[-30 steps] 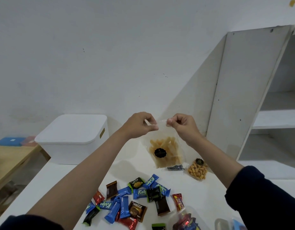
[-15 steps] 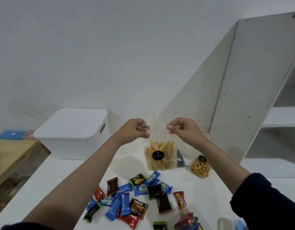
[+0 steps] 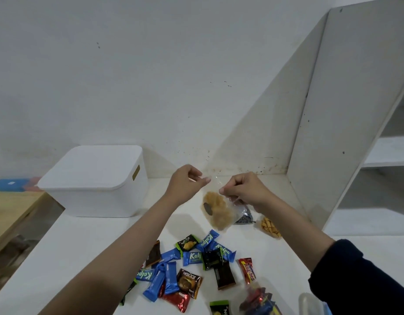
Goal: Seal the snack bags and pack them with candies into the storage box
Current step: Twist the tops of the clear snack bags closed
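White table [image 3: 82, 242]: we read "Kalpa", "Nextar" on candies [image 3: 187, 267]; right hand [image 3: 243, 189] pinches snack bag [image 3: 219, 209], now tilted; left hand [image 3: 186, 185] has let go, fingers loosely curled.

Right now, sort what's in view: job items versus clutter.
Job: snack bag of chips gripped by right hand; left hand; cracker bag; candies; lidded white storage box.
Lying about: blue case; white shelf.

Plain white wall [image 3: 151, 76] with scuffs and dark specks near its base. White table [image 3: 60, 258] against it. White shelving unit [image 3: 355, 110] at the table's right edge. Wooden table [image 3: 10, 212] at far left.
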`<state>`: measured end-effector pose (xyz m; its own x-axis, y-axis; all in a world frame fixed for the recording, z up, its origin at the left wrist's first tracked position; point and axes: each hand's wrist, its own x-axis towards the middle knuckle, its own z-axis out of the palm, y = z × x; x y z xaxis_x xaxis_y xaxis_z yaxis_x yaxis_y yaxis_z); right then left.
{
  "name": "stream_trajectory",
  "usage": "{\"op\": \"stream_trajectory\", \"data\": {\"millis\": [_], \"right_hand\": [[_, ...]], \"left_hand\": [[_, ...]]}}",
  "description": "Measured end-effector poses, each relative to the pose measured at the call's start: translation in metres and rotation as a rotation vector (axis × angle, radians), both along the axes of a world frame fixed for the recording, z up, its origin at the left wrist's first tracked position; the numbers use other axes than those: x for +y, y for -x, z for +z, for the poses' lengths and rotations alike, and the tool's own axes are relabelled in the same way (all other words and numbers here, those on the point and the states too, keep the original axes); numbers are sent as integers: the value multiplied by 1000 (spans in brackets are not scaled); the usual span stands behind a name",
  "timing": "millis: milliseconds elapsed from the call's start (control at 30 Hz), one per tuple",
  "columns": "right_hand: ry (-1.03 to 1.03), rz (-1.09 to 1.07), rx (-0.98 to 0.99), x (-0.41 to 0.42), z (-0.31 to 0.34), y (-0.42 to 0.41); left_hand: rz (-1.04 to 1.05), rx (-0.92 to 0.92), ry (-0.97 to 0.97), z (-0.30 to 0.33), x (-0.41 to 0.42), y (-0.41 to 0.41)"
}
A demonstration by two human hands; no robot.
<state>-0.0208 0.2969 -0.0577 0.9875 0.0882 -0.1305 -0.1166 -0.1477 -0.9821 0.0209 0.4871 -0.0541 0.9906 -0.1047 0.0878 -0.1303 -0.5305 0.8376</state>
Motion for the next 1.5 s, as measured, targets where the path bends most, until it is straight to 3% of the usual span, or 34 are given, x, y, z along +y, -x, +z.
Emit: {"op": "stream_trajectory", "data": {"millis": [100,167,333,700,900,1000,1133,1333,1400,1500], "right_hand": [[-61,-13,10,4,-9,3],[-99,3,6,6,-13,6],[-153,-50,67,9,-21,8],[-2,-190,-19,22,-26,8],[-113,-176,-91,19,-33,7],[-70,-158,-192,9,-53,13],[201,-19,-150,11,-90,26],[166,-315,-293,35,-110,7],[123,-350,-249,36,-112,-2],[-14,-336,-130,39,-119,-14]], "left_hand": [[-137,316,140,-1,-11,14],[-189,416,228,-1,-15,19],[-125,397,360,0,-18,23],[-43,389,300,2,-16,20],[10,364,268,7,-13,17],[104,380,412,10,-4,6],[171,473,648,19,1,-6],[152,507,771,16,2,-15],[252,456,699,2,5,-18],[371,370,344,-35,17,-18]]}}
